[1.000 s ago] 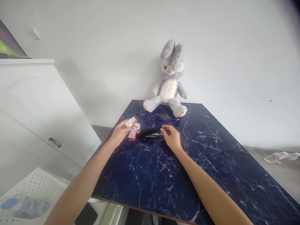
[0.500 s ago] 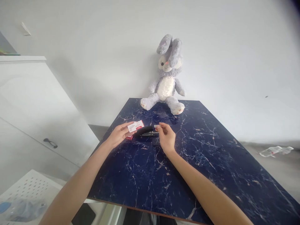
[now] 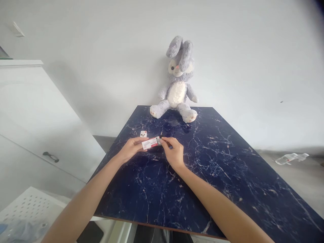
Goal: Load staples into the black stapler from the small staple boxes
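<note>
My left hand (image 3: 132, 148) is closed around a small white and red staple box (image 3: 150, 143), held tilted above the table. From the right, my right hand (image 3: 174, 150) pinches a short grey strip of staples (image 3: 159, 141) at the box's open end. How far the strip sits inside the box I cannot tell. A second small white box (image 3: 143, 134) with a dark picture stands on the table just behind my left fingers. The black stapler is mostly covered by the box and my hands.
The dark blue marbled table (image 3: 202, 168) lies under my hands. A grey plush rabbit (image 3: 177, 91) sits at its back edge against the wall. To the left are a white cabinet (image 3: 37, 111) and a perforated white surface (image 3: 32, 206). A plastic bottle (image 3: 287, 158) lies right of the table.
My right hand has moved left with the staple strip, bringing it to the box's end. The box has come lower and nearer, now covering most of the stapler. The view has shifted slightly.
</note>
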`<state>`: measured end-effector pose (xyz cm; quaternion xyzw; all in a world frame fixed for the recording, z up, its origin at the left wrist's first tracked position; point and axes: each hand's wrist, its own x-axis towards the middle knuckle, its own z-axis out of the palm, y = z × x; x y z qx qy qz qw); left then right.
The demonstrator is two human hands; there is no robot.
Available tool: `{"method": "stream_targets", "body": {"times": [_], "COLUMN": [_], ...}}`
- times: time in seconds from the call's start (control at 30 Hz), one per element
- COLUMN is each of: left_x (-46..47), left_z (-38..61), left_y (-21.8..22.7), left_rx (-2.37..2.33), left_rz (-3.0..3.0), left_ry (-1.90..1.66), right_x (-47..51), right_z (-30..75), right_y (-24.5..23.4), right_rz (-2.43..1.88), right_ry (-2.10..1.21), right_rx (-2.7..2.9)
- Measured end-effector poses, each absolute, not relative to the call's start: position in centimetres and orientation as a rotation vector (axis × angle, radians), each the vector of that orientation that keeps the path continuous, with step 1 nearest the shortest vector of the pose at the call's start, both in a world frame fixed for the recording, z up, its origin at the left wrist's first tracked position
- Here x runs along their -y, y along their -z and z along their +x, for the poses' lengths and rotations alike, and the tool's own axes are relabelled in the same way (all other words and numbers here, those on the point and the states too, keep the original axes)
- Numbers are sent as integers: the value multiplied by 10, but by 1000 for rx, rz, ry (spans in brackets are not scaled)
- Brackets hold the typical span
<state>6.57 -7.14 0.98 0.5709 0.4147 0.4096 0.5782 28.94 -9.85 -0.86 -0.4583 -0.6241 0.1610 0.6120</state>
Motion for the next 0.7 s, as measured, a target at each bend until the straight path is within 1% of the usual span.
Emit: {"method": "stream_targets", "body": {"times": [0.07,0.13,0.33,0.43,0.5,0.63,0.7], "left_x": [72,73,72,71,71,68,67], "left_z": [65,63,55,54,54,59,62], "left_y": [-10,-10,-6,-5,-4,-3,-1], "left_rx": [-944,-896,-754,-717,-722,-850,-913], "left_rz": [1358,1348,1218,1211,1220,1367,1444], "left_ry": [-936,-914,-858,-824,-822,-896,-951], "right_x": [99,99,93,92,92,89,87], "right_z": [287,284,281,286,287,282,278], "right_y": [9,11,15,14,14,19,23], "right_rz": [-1007,-943,-718,-633,-643,-764,-801], "right_ry": [-420,-559,-1360,-1610,-1615,-1343,-1257], "right_rx": [1460,1430,1108,1077,1073,1035,1027]}}
